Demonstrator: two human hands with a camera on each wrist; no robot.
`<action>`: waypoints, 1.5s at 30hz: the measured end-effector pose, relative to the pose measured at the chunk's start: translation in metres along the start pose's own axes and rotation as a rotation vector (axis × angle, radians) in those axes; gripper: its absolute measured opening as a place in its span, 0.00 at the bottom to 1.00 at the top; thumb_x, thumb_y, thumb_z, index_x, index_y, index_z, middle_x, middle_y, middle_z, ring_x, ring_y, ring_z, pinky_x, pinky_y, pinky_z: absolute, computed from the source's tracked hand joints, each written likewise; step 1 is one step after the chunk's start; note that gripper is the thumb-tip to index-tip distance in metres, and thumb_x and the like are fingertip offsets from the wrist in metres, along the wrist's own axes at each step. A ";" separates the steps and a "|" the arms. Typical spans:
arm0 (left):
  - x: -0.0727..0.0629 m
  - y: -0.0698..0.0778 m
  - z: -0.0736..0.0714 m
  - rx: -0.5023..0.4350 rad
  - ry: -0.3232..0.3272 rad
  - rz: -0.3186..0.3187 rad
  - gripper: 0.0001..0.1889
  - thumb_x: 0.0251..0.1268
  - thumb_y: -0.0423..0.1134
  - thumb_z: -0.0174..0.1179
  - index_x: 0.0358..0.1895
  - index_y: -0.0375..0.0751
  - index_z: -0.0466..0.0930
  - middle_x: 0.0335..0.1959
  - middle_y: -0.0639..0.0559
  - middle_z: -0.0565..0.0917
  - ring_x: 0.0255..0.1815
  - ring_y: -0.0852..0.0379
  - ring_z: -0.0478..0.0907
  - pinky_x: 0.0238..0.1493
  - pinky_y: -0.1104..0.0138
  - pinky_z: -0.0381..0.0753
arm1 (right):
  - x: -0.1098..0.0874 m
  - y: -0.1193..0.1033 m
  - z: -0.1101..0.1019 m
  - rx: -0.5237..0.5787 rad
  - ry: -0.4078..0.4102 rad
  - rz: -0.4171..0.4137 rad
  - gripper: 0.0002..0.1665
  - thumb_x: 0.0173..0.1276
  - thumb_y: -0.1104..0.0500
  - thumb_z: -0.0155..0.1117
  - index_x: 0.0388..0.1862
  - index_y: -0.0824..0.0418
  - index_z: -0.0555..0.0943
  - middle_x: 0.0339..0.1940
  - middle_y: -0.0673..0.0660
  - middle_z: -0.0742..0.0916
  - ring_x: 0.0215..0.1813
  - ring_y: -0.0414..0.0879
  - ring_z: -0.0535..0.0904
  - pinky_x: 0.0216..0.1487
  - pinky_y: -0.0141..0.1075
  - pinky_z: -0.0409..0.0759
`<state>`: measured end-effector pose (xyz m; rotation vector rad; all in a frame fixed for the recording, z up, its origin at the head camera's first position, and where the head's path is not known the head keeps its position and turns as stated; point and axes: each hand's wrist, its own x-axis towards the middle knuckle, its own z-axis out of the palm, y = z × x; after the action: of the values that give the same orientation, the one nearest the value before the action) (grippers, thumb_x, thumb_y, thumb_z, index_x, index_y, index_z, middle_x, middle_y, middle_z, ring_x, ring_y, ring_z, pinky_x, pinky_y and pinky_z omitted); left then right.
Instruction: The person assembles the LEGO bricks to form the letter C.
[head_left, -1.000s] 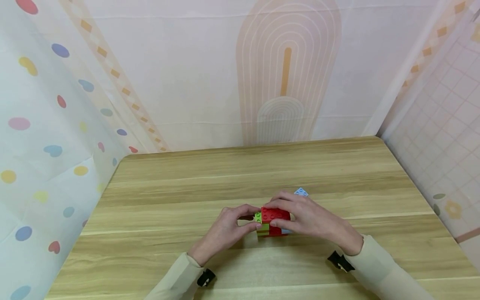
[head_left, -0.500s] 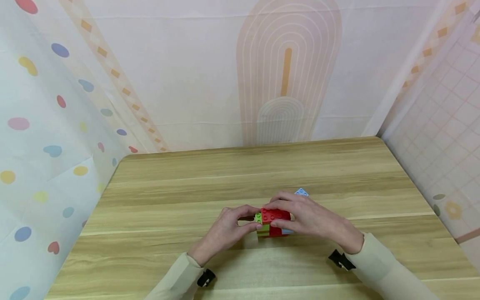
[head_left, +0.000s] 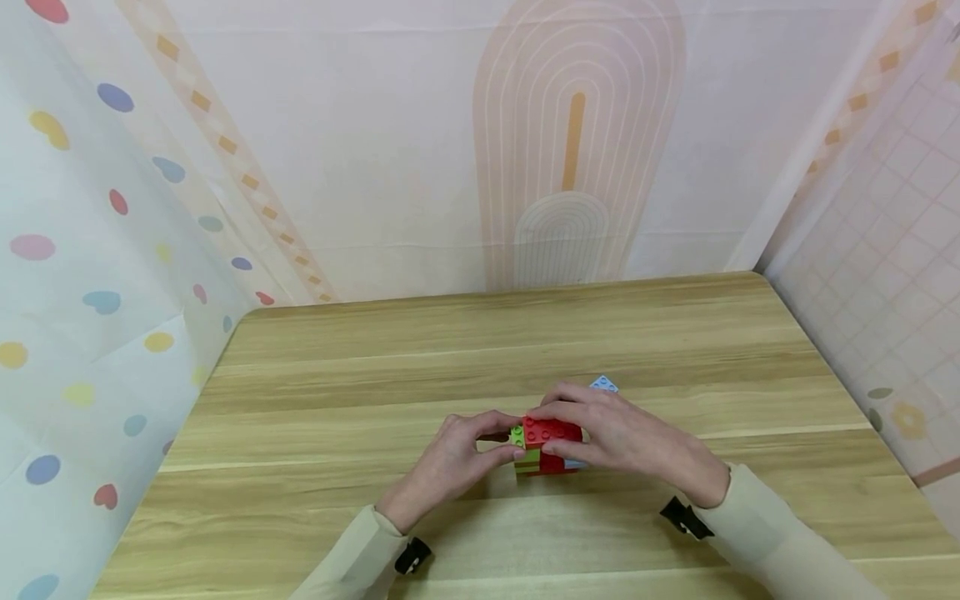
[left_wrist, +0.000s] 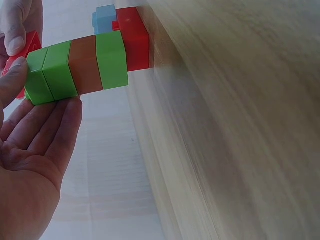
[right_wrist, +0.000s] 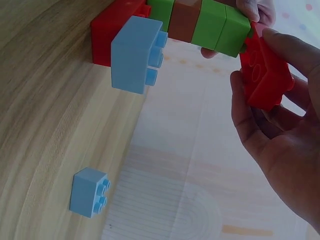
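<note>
My left hand (head_left: 450,462) pinches the uppermost green brick (left_wrist: 39,80) of a column between thumb and fingers. Below it come another green brick (left_wrist: 59,70), a brown brick (left_wrist: 85,65) and a lower green brick (left_wrist: 112,60). This column stands on one end of a red base brick (left_wrist: 135,40). A light blue brick (right_wrist: 132,55) sits on the base's other end. My right hand (head_left: 618,429) grips a red brick (right_wrist: 267,72) at the column's top, its hollow underside partly showing. It overhangs to the right, leaving some green studs bare; how firmly it is seated, I cannot tell.
A loose light blue brick (right_wrist: 89,192) lies on the wooden table (head_left: 360,358), just beyond my right hand. Patterned cloth (head_left: 390,150) hangs behind the table and along both sides.
Both hands keep nearly the same hold and place on the bricks. Only a slight shift of the head view shows.
</note>
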<state>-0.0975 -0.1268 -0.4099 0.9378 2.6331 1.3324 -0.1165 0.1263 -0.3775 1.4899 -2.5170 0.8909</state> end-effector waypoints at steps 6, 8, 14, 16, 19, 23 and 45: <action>0.001 0.000 0.000 0.002 0.003 0.013 0.17 0.64 0.43 0.68 0.54 0.40 0.83 0.48 0.53 0.87 0.48 0.58 0.84 0.50 0.65 0.82 | 0.001 -0.001 -0.002 -0.013 -0.020 0.020 0.22 0.66 0.53 0.72 0.57 0.57 0.83 0.48 0.46 0.81 0.44 0.37 0.76 0.43 0.26 0.79; 0.000 0.001 0.000 -0.001 0.002 0.014 0.18 0.64 0.42 0.68 0.54 0.40 0.83 0.48 0.53 0.87 0.47 0.58 0.84 0.50 0.65 0.82 | 0.000 -0.001 -0.002 -0.017 -0.024 0.026 0.22 0.66 0.52 0.71 0.57 0.57 0.83 0.48 0.47 0.81 0.43 0.37 0.75 0.42 0.27 0.79; 0.000 0.000 0.000 -0.010 -0.001 0.011 0.18 0.64 0.42 0.68 0.54 0.39 0.83 0.48 0.52 0.87 0.48 0.57 0.84 0.49 0.65 0.83 | 0.000 0.000 -0.001 -0.020 -0.026 0.032 0.22 0.66 0.52 0.72 0.57 0.57 0.83 0.48 0.47 0.81 0.43 0.37 0.75 0.42 0.26 0.79; 0.000 0.000 0.000 -0.014 -0.002 0.008 0.18 0.64 0.42 0.68 0.54 0.39 0.83 0.48 0.52 0.87 0.48 0.57 0.84 0.49 0.65 0.83 | 0.000 0.000 -0.001 -0.020 -0.027 0.031 0.22 0.66 0.52 0.71 0.57 0.57 0.83 0.48 0.47 0.81 0.43 0.37 0.75 0.42 0.26 0.79; 0.000 0.000 0.000 -0.015 -0.002 0.005 0.17 0.64 0.41 0.68 0.54 0.39 0.83 0.48 0.52 0.87 0.48 0.57 0.84 0.49 0.65 0.83 | 0.000 0.000 -0.001 -0.019 -0.029 0.032 0.22 0.66 0.52 0.71 0.57 0.57 0.83 0.48 0.47 0.81 0.43 0.37 0.75 0.42 0.26 0.79; 0.000 0.000 0.000 -0.009 -0.002 0.006 0.17 0.64 0.42 0.68 0.54 0.40 0.83 0.48 0.53 0.87 0.48 0.58 0.84 0.50 0.65 0.82 | 0.000 -0.001 0.000 -0.016 -0.032 0.032 0.22 0.66 0.53 0.72 0.57 0.58 0.83 0.47 0.47 0.81 0.42 0.37 0.75 0.42 0.25 0.78; 0.000 0.002 0.001 0.063 -0.039 -0.052 0.20 0.67 0.50 0.65 0.58 0.46 0.79 0.53 0.57 0.85 0.56 0.59 0.79 0.59 0.55 0.77 | -0.012 -0.002 0.000 0.002 -0.044 0.250 0.39 0.68 0.33 0.60 0.68 0.56 0.75 0.65 0.48 0.77 0.63 0.43 0.74 0.60 0.43 0.78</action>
<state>-0.0963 -0.1258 -0.4092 0.8866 2.6650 1.2136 -0.1087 0.1352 -0.3816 1.2263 -2.7790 0.8996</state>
